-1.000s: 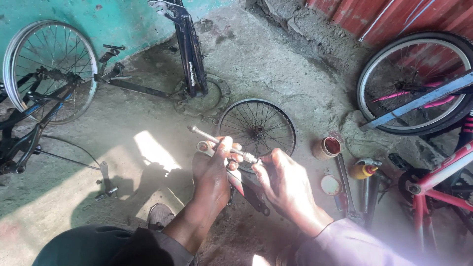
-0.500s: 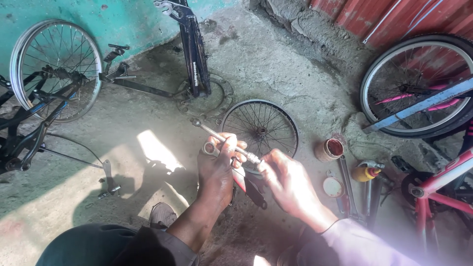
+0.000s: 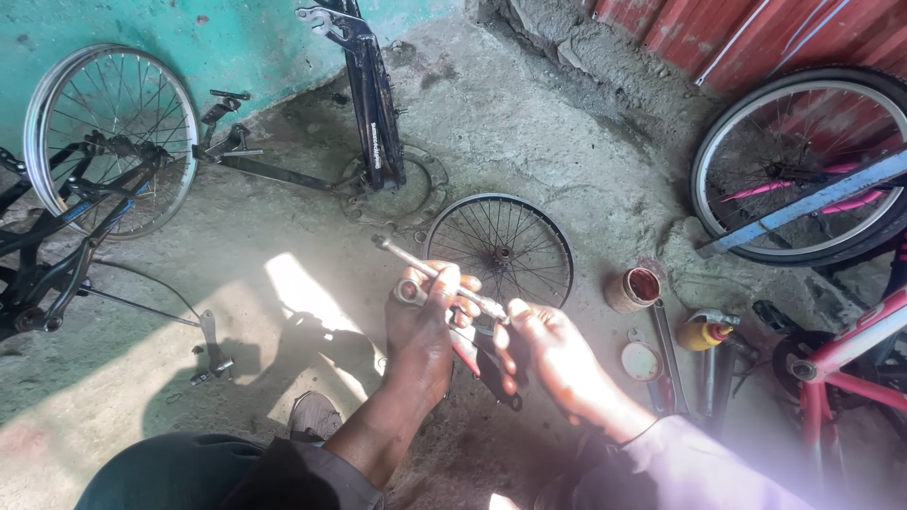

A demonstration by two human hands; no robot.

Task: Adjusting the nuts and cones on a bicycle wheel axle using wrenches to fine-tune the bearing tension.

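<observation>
Looking down at centre frame, I see both hands working over a bare concrete floor. My left hand is curled closed around a long, thin, grey metal axle rod; the rod runs diagonally from its free end at upper left, through the left fingers, down to the right. My right hand is partly closed, with its thumb and fingertips pinching the lower right end of the same rod. Below the hands, between the two palms, hangs a dark, flat part with a red edge; I cannot tell which hand supports it.

Just above the hands, a small black spoked bicycle wheel lies flat on the floor. At upper centre, a black bicycle fork stands against the turquoise wall. At upper left, a silver-rimmed spoked wheel in a black frame leans near the wall. At right of the hands sit a rusty round tin with red contents, a round tin lid, a yellow oil can and long steel wrenches, close together. At far right stands a large tyred wheel behind a pink bicycle frame.
</observation>
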